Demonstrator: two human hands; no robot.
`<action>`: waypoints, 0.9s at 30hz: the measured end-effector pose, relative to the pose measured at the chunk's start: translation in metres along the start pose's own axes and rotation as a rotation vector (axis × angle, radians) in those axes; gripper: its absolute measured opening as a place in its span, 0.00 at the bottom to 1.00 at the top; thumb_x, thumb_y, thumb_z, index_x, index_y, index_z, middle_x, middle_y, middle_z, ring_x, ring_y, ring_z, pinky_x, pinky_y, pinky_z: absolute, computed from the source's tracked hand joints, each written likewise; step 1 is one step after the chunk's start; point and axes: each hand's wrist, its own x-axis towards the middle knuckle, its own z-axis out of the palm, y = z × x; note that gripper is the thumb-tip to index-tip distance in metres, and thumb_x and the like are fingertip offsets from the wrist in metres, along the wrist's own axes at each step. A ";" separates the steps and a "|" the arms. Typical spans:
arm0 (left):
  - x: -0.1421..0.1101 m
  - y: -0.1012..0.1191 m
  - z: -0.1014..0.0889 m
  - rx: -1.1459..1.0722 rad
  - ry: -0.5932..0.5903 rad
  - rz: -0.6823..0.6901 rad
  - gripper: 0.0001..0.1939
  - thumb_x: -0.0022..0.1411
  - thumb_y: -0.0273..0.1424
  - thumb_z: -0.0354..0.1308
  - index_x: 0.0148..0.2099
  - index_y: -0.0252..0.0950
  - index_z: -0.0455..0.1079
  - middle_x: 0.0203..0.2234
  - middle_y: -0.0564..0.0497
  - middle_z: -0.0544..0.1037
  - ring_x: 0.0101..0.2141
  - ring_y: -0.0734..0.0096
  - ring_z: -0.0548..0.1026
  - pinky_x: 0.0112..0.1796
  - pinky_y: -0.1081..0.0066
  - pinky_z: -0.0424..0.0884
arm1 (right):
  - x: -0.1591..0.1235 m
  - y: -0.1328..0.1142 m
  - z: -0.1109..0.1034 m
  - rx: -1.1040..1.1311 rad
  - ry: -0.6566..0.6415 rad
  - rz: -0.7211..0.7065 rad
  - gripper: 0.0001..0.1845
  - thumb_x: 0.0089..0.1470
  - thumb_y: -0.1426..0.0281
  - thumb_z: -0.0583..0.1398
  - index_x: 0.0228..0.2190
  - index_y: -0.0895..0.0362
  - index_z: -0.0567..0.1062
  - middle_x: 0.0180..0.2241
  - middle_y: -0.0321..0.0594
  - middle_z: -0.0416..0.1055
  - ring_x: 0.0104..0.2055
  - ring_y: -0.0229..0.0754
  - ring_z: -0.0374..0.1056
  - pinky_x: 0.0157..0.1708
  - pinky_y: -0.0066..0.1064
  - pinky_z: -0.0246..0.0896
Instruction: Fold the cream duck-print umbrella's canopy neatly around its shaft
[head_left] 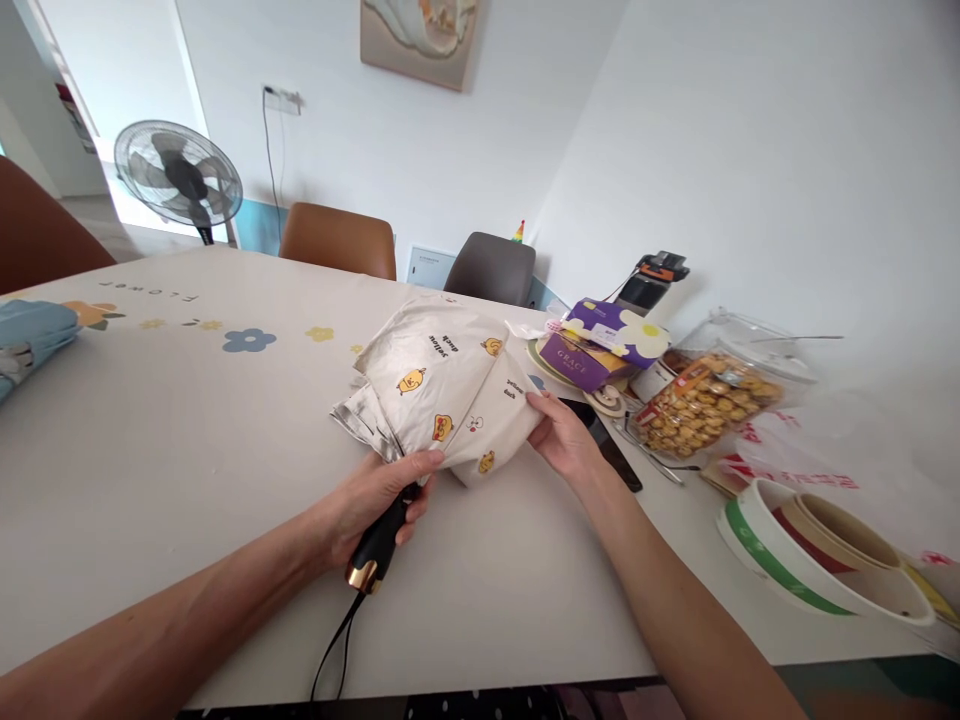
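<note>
A cream folding umbrella (457, 385) printed with yellow ducks is held above the white table, its cloth loosely gathered and some silver lining showing at the left. My left hand (386, 500) is closed around the top of its black handle, thumb pressed on the cloth. Below that hand the handle ends in a gold band with a black wrist strap (346, 630) hanging down. My right hand (564, 435) pinches the right edge of the cloth between thumb and fingers.
Right of my right hand lie a dark phone (611, 450), a purple tissue pack (615, 330), a clear snack jar (709, 400) and a white-green bowl (795, 560). A blue folded cloth item (34, 335) rests at far left. Chairs and a fan (180, 175) stand beyond the table.
</note>
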 end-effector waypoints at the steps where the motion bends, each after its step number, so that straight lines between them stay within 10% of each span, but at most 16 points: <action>1: 0.000 0.000 0.000 0.000 0.005 -0.014 0.18 0.51 0.44 0.59 0.26 0.34 0.61 0.16 0.58 0.61 0.14 0.84 0.55 0.13 0.80 0.56 | -0.002 -0.001 0.002 0.006 0.042 -0.018 0.11 0.37 0.71 0.68 0.24 0.54 0.71 0.27 0.31 0.73 0.29 0.37 0.68 0.30 0.28 0.66; 16: 0.001 -0.002 -0.006 0.036 0.021 -0.129 0.20 0.54 0.49 0.54 0.36 0.38 0.59 0.17 0.56 0.68 0.11 0.83 0.58 0.14 0.80 0.50 | -0.015 -0.016 0.009 0.000 0.184 -0.296 0.11 0.35 0.68 0.68 0.23 0.56 0.73 0.21 0.29 0.70 0.23 0.34 0.65 0.27 0.27 0.63; 27: 0.006 0.004 -0.013 -0.057 0.066 -0.184 0.21 0.51 0.51 0.56 0.32 0.38 0.59 0.13 0.59 0.61 0.12 0.83 0.55 0.12 0.81 0.51 | -0.010 0.003 0.008 0.034 0.015 -0.011 0.13 0.43 0.61 0.64 0.30 0.55 0.73 0.24 0.39 0.74 0.26 0.43 0.71 0.23 0.30 0.65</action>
